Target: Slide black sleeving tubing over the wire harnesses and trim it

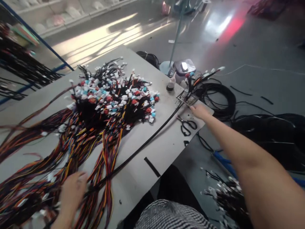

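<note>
A long black-sleeved wire harness (pixel 147 141) runs diagonally across the table, from the wire bundles near me to the far right corner. Its far end fans out into wires with white, red and blue connectors (pixel 206 75). My right hand (pixel 199 112) is closed at that corner, its fingertips on a thin metal tool (pixel 184 101) beside the harness; the tool's kind is unclear. My left hand (pixel 73 190) is over the multicoloured wires (pixel 107 165) at the near left, close to the harness's near end. Motion blurs its fingers, so their grip is unclear.
A big pile of connectors (pixel 111 98) covers the table's middle left. Black-handled scissors (pixel 187 125), a black strip (pixel 152 167) and a small dark-filled container (pixel 170 86) lie on the grey table (pixel 133 187). Coiled black tubing (pixel 220 98) and more harnesses (pixel 226 194) are beyond the right edge.
</note>
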Available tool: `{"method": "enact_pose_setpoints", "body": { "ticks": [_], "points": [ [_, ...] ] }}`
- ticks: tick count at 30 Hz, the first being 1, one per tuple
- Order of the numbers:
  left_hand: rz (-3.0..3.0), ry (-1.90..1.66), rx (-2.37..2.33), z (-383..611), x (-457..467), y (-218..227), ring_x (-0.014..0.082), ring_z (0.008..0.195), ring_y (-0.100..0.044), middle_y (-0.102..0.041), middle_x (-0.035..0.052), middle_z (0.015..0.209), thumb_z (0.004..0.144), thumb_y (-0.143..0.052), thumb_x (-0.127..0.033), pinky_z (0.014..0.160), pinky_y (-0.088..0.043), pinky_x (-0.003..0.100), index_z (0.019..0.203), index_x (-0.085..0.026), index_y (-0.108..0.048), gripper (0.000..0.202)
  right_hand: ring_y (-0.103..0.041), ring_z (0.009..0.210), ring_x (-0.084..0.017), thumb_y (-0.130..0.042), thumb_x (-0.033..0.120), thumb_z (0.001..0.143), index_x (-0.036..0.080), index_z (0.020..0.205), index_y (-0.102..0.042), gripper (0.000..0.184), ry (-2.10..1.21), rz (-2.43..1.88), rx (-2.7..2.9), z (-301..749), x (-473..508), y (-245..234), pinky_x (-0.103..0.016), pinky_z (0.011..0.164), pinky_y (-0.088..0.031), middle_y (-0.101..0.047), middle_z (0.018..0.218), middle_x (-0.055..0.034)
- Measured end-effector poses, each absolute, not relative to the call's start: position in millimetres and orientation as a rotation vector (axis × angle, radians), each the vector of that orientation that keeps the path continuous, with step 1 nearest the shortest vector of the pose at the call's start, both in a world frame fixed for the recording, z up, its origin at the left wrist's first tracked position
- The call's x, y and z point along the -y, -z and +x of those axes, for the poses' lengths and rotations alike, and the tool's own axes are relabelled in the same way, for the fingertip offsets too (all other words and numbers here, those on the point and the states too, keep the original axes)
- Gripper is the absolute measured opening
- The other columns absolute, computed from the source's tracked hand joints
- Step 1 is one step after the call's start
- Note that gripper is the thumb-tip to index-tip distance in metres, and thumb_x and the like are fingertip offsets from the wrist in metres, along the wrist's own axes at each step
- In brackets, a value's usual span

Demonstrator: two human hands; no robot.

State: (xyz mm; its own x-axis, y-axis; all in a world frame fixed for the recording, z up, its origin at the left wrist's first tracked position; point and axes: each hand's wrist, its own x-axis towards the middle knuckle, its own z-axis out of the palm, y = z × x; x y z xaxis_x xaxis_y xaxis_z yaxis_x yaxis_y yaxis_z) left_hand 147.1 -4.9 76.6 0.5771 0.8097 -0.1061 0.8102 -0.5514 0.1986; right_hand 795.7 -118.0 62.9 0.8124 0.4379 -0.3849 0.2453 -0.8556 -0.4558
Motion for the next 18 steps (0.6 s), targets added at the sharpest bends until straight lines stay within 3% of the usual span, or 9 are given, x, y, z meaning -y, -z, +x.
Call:
{"method": "enact_pose_setpoints", "body": {
  "ticks": [3,6,12,15,18],
  "points": [
    [2.423,-0.209,-1.263,313,-7,-46,0.0255,0.093,-0.066,-0.072,0.0114,0.096,0.093,-0.04,-0.041,0.087,-0.054,0.04,0.09,-0.018,-0.066,0.035,-0.048,0.053,-0.014,-0.052,0.031,0.094,0.016,0.062,-0.05,0.036,-1.099,-2.381,0.547,824,113,-45,-0.026,0.058,-0.039,-0.047,0.055,-0.0031],
    [2.299,-0.204,-0.998,494,-15,-21,0.0209,0.092,-0.066,-0.072,0.0088,0.097,0.098,-0.031,-0.042,0.084,-0.053,0.033,0.092,-0.018,-0.066,0.043,-0.039,0.043,-0.009,-0.056,0.039,0.092,0.017,0.063,-0.046,0.037,-1.267,-2.054,0.465,836,136,-29,-0.021,0.046,-0.03,-0.041,0.048,0.0031],
    [1.897,-0.079,-0.875,725,-23,2,0.0253,0.086,-0.065,-0.069,0.014,0.082,0.098,-0.025,-0.06,0.078,-0.051,0.038,0.079,-0.013,-0.065,0.064,-0.044,0.046,-0.012,-0.044,0.047,0.09,0.018,0.064,-0.049,0.039,-1.485,-2.031,0.482,789,241,5,-0.024,0.048,-0.033,-0.048,0.052,0.0003],
    [1.594,-0.018,-0.869,758,-23,7,0.0176,0.061,-0.059,-0.065,0.0112,0.069,0.093,-0.026,-0.07,0.06,-0.047,0.031,0.075,-0.013,-0.06,0.069,-0.051,0.059,-0.015,-0.037,0.038,0.094,0.018,0.065,-0.05,0.038,-1.441,-2.085,0.75,728,254,13,-0.025,0.059,-0.037,-0.055,0.061,-0.0028],
    [1.343,-0.017,-0.824,761,-24,11,0.0084,0.042,-0.04,-0.057,0.0047,0.059,0.084,-0.034,-0.08,0.044,-0.033,0.024,0.071,-0.015,-0.055,0.07,-0.059,0.072,-0.019,-0.036,0.032,0.098,0.016,0.071,-0.056,0.037,-1.414,-2.34,1.003,693,229,8,-0.027,0.066,-0.037,-0.063,0.074,-0.0068]
  ]
}}
